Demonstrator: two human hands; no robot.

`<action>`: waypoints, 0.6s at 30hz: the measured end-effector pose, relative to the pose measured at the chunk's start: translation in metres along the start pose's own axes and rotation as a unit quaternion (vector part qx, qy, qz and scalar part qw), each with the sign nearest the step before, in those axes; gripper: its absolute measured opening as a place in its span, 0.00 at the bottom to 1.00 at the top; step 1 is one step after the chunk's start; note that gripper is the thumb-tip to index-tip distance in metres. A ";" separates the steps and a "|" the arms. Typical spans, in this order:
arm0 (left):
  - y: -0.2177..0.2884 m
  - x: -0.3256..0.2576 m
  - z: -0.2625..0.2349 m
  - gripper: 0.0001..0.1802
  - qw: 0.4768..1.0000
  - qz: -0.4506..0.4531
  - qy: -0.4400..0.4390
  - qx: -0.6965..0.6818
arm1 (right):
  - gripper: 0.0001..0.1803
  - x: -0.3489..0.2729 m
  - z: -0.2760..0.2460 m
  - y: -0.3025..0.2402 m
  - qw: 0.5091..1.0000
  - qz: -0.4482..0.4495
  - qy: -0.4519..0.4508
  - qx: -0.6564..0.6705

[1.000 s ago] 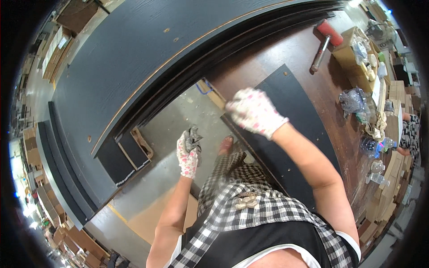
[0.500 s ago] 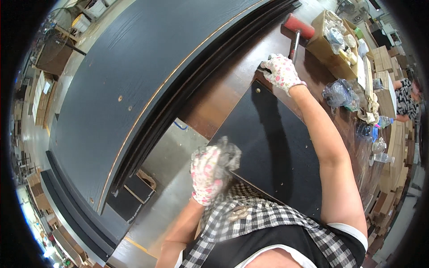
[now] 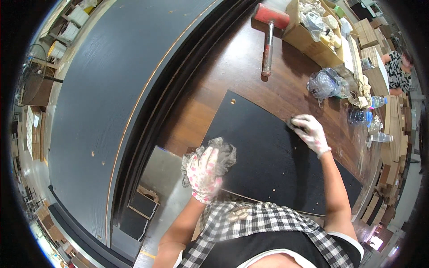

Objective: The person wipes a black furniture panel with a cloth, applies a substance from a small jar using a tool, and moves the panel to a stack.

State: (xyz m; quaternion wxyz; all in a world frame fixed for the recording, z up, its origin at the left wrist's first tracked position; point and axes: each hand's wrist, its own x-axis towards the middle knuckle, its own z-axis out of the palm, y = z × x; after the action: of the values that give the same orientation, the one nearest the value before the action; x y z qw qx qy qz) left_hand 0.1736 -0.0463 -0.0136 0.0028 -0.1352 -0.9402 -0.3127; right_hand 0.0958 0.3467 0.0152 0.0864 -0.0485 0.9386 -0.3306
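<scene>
A black board [image 3: 263, 156] with small drilled holes lies flat on the brown wooden workbench [image 3: 232, 71]. My left hand [image 3: 204, 173], in a white glove with pink dots, holds a crumpled grey cloth [image 3: 221, 152] over the board's near left corner. My right hand [image 3: 309, 132], also gloved, grips the board's far right edge, its fingers curled over it.
A red-headed mallet [image 3: 269, 31] lies on the bench beyond the board. A cardboard box of parts [image 3: 313, 35], clear plastic bags [image 3: 326, 82] and bottles sit at the right. A large stack of black panels [image 3: 111, 89] runs along the left. Another person [image 3: 397, 71] is at the far right.
My right hand has moved from the board's far end to its right edge. My left hand, with the cloth, came up over the board's near corner. The view shifted toward the bench.
</scene>
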 end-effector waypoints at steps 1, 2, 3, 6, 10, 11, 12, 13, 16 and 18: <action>0.000 0.001 0.000 0.37 1.000 0.009 0.016 0.005 | 0.17 -0.014 -0.002 -0.002 0.999 0.020 0.009 -0.026; 0.001 0.003 -0.001 0.37 0.999 0.017 0.033 0.010 | 0.18 -0.022 -0.004 -0.004 0.998 0.035 0.014 -0.053; 0.002 0.003 -0.002 0.40 0.998 0.023 0.050 0.015 | 0.18 -0.018 -0.002 -0.005 0.997 -0.023 0.015 -0.072; 0.005 0.000 0.004 0.36 0.999 0.024 0.028 0.005 | 0.18 0.033 0.019 -0.037 0.978 -0.172 0.032 -0.118; 0.007 0.006 0.002 0.37 0.998 0.032 0.023 0.053 | 0.12 0.120 0.081 -0.099 0.962 -0.238 0.086 -0.100; 0.008 0.005 0.005 0.37 0.996 0.036 0.024 0.077 | 0.11 0.133 0.088 -0.108 0.960 -0.246 0.090 -0.095; 0.005 0.006 0.005 0.35 0.996 0.053 0.030 0.060 | 0.12 0.139 0.097 -0.117 0.961 -0.241 0.098 -0.099; 0.006 0.009 0.005 0.37 0.997 0.037 0.013 0.062 | 0.12 0.141 0.097 -0.118 0.962 -0.233 0.102 -0.102; 0.000 0.006 0.006 0.36 0.998 0.043 0.028 0.022 | 0.13 0.109 0.076 -0.095 0.970 -0.208 0.090 -0.086; 0.007 0.007 0.004 0.33 0.999 0.018 0.040 0.006 | 0.16 0.066 0.042 -0.052 0.985 -0.148 0.040 -0.082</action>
State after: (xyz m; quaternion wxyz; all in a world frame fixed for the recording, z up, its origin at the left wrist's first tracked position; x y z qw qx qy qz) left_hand 0.1687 -0.0365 -0.0120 0.0472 -0.1393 -0.9385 -0.3123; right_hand 0.0409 0.2708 0.0064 -0.0049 -0.1805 0.9476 -0.2636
